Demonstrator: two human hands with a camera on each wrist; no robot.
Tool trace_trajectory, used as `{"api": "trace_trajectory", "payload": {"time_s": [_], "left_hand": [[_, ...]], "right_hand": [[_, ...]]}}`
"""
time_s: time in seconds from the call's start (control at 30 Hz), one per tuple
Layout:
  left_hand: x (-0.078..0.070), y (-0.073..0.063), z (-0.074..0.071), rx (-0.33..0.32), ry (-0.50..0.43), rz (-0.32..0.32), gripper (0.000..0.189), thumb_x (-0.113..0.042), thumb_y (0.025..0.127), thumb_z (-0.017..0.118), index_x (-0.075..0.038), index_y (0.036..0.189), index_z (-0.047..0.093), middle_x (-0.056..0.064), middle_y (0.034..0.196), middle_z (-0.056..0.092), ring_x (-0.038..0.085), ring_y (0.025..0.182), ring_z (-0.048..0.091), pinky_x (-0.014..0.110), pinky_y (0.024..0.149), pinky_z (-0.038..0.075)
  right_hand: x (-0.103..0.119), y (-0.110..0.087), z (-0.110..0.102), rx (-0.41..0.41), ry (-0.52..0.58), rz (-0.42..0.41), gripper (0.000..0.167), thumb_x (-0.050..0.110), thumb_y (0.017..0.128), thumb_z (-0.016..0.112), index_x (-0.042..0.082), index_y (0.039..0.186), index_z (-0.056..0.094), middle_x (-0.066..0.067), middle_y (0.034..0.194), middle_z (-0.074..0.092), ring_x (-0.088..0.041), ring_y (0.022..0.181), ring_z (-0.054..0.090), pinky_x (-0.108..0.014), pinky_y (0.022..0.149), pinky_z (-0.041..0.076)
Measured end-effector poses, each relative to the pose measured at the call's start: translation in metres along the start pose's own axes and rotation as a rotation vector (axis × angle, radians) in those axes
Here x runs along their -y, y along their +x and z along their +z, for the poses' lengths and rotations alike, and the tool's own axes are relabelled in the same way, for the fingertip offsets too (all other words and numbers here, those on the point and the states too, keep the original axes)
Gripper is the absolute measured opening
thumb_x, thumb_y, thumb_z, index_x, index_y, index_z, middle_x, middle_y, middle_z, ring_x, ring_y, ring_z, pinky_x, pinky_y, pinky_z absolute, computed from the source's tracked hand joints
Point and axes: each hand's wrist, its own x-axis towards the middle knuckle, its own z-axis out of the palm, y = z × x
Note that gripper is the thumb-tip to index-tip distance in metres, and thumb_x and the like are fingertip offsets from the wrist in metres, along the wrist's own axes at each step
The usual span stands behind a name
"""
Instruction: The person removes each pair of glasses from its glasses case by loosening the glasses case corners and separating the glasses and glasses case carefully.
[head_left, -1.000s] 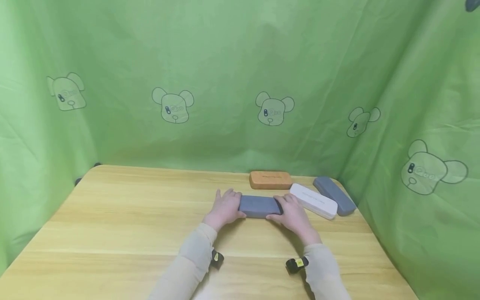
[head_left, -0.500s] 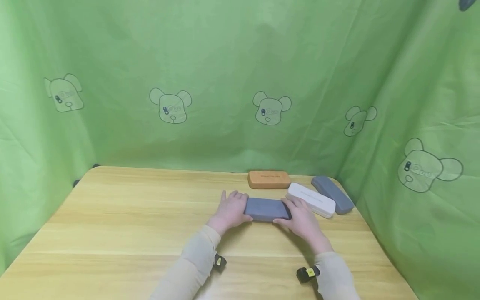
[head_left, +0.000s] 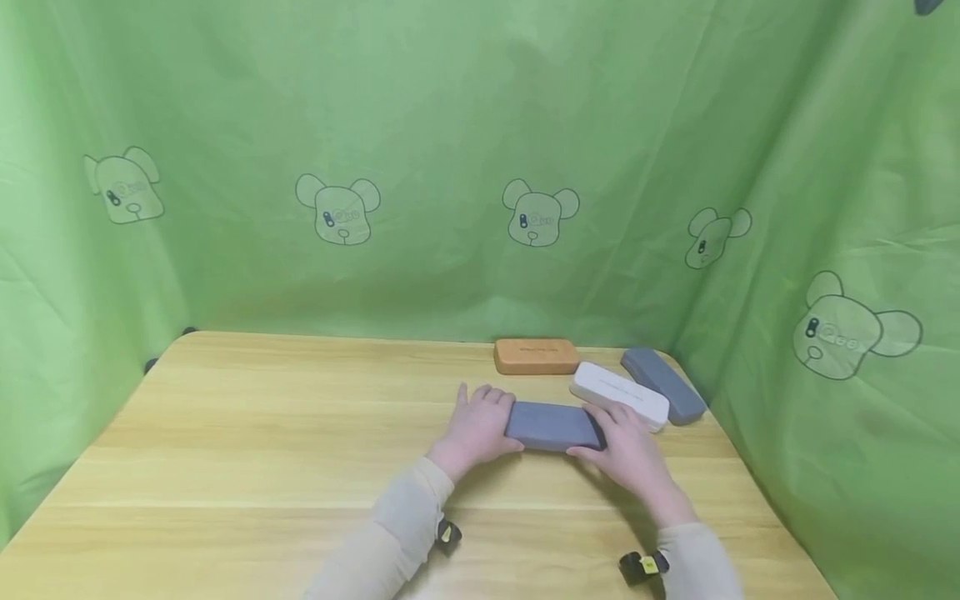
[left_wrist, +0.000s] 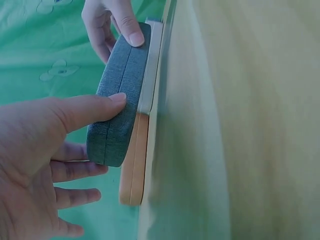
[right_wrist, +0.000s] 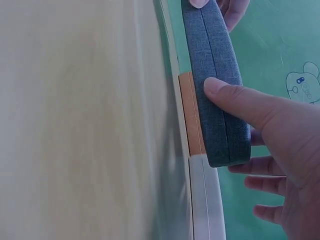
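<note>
A person's left hand (head_left: 480, 427) and right hand (head_left: 627, 446) each grip one end of a blue-grey fabric glasses case (head_left: 553, 426), thumbs on its near side, holding it above the wooden table (head_left: 262, 467). Behind lie an orange glasses case (head_left: 536, 357), a white glasses case (head_left: 619, 395) and, just beside that, a second blue-grey case (head_left: 663, 386).

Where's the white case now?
In the head view, the white case lies at right on the table, between the orange case and the rightmost gray case, just beyond the right hand.
</note>
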Motion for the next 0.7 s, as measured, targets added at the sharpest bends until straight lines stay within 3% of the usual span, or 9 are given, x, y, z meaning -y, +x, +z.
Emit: {"api": "trace_trajectory", "payload": {"time_s": [0.4, 0.7], "left_hand": [[-0.033, -0.002, 0.008, -0.045, 0.038, 0.065, 0.075, -0.057, 0.078, 0.073, -0.010, 0.134, 0.054, 0.005, 0.135, 0.060, 0.029, 0.132, 0.050, 0.058, 0.115, 0.033], [-0.056, -0.001, 0.013, -0.088, 0.049, 0.070, 0.075, -0.057, 0.076, 0.075, -0.010, 0.131, 0.055, 0.004, 0.131, 0.061, 0.029, 0.131, 0.051, 0.051, 0.114, 0.038]], "right_hand": [[-0.020, -0.028, -0.018, -0.118, -0.052, -0.075, 0.081, 0.045, 0.063, 0.087, 0.002, 0.126, 0.061, -0.021, 0.115, 0.064, -0.038, 0.107, 0.058, -0.056, 0.095, 0.046], [-0.034, -0.040, -0.032, -0.128, -0.069, -0.082, 0.080, 0.045, 0.061, 0.087, 0.003, 0.125, 0.062, -0.021, 0.113, 0.064, -0.039, 0.105, 0.058, -0.059, 0.092, 0.046]]}}
